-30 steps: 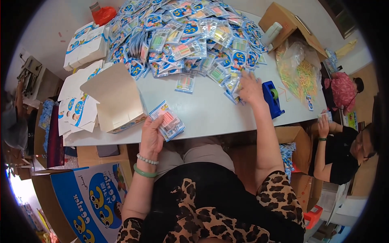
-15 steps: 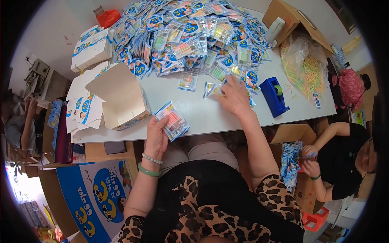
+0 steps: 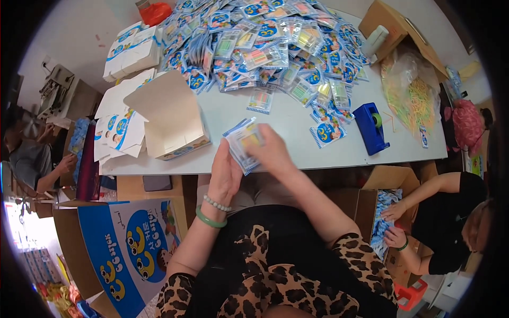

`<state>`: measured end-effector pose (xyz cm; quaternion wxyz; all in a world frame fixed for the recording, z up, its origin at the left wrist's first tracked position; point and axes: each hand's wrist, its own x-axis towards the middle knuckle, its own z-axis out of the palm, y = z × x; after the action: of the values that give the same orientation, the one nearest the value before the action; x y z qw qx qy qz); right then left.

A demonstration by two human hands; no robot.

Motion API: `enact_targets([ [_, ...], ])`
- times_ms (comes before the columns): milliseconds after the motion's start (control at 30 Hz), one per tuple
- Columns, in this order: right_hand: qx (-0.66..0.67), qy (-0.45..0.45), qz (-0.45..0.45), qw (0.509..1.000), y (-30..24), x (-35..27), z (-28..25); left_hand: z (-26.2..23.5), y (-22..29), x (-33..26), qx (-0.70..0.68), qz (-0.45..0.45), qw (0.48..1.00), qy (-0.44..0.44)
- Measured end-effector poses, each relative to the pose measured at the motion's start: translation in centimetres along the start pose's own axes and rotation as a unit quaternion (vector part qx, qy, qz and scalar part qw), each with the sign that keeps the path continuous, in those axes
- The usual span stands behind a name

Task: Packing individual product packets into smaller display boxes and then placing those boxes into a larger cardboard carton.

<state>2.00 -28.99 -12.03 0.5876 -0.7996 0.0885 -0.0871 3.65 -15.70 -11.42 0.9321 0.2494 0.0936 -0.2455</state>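
Near the table's front edge, my left hand holds small blue-and-white packets, at least two, overlapping in a short stack. My right hand, smeared by motion, is at the stack's right side with its fingers on a clear-fronted packet showing yellow sticks. A large heap of similar packets covers the back of the table, some showing pink, green or yellow sticks. To the right of my hands a few loose packets lie face up. At my left stands an opened white carton with its flap raised.
Flat printed cartons and a stack of white cartons lie at the left. A blue tape dispenser and a plastic bag of thin coloured sticks are at the right. A co-worker's hands reach into a cardboard box.
My right hand has come from the loose packets to my left hand, bringing a packet. My left hand has moved slightly right and up. The view has shifted a little.
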Motion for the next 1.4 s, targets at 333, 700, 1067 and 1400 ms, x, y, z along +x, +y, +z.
enact_targets([
  [333, -0.369, 0.041, -0.213, 0.904, 2.3, 8.7, -2.3, -2.6, 0.3, 1.8, 0.090, 0.005, 0.993, 0.076],
  [700, -0.404, 0.054, -0.222, 0.886, 4.5, 0.1, -14.1, -2.9, 0.9, 1.1, 0.125, 0.005, 0.991, 0.042],
  [1067, -0.401, 0.009, 0.159, 0.902, -1.1, 0.6, -15.1, -2.8, 0.6, 0.9, 0.150, 0.023, 0.988, 0.033],
  [1400, -0.424, 0.067, 0.117, 0.895, 0.4, 1.7, -6.0, -2.9, 0.4, 1.1, 0.143, 0.030, 0.988, 0.047],
])
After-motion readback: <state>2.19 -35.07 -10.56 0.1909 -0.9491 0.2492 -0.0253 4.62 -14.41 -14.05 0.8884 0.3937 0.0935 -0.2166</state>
